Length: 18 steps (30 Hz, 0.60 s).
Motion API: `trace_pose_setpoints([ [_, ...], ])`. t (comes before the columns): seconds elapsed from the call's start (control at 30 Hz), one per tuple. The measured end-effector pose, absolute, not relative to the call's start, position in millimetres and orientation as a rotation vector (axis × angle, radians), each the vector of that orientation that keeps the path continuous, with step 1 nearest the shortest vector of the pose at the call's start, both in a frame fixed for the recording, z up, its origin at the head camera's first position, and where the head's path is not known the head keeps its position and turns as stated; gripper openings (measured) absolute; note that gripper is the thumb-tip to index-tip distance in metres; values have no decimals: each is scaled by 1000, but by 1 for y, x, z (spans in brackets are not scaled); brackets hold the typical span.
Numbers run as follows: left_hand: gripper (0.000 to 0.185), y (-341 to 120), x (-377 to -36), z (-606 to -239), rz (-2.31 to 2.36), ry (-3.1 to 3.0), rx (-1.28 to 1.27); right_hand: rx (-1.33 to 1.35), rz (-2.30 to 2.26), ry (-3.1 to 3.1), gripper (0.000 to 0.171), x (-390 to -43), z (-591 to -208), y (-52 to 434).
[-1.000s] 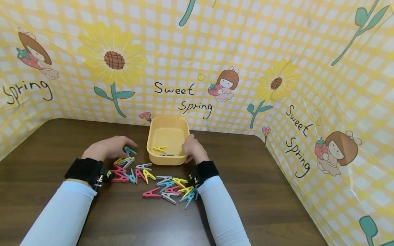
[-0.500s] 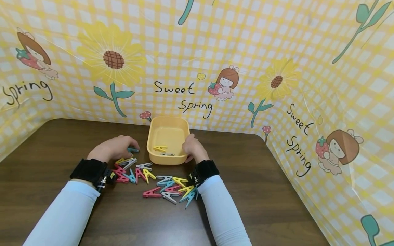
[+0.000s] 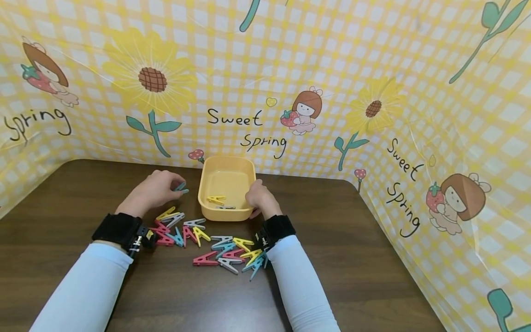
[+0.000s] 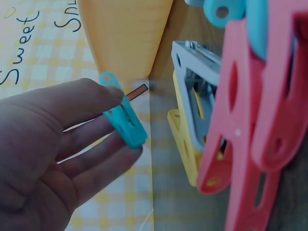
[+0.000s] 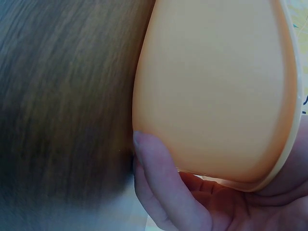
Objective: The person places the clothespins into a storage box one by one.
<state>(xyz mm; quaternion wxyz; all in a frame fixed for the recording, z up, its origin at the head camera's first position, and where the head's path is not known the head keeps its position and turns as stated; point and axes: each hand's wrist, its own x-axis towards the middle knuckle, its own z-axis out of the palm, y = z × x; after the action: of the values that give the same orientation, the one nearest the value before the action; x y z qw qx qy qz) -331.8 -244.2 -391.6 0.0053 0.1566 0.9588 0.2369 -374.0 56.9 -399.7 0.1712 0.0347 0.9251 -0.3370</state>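
Observation:
My left hand pinches a blue clothespin between thumb and fingers, raised above the table left of the yellow plastic container. A yellow clothespin and a grey clothespin lie inside that container, near its front wall. On the container's right side, my right hand grips the wall; the right wrist view shows fingers curled against the outside. Below the left hand, a grey clothespin and a pink clothespin lie in the loose pile.
Several pink, blue, yellow and grey clothespins lie in two groups on the dark wooden table, one group by the left wrist and a pink clothespin in the other near the right wrist. A yellow checked cloth stands behind the table.
The left hand has taken hold of the blue clothespin and lifted it off the pile, up and slightly toward the container. The right hand and container stay in place.

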Motion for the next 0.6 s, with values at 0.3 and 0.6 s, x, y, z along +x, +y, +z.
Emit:
trace_pose_setpoints([
  [0.3,42,-241,-334,-392,806,3023,432,92,-965,2622,65,-375,-400,57],
  [0.6,44,-238,-333,-390,840,3023,418,105,-952,2627,64,-374,-398,56],
])
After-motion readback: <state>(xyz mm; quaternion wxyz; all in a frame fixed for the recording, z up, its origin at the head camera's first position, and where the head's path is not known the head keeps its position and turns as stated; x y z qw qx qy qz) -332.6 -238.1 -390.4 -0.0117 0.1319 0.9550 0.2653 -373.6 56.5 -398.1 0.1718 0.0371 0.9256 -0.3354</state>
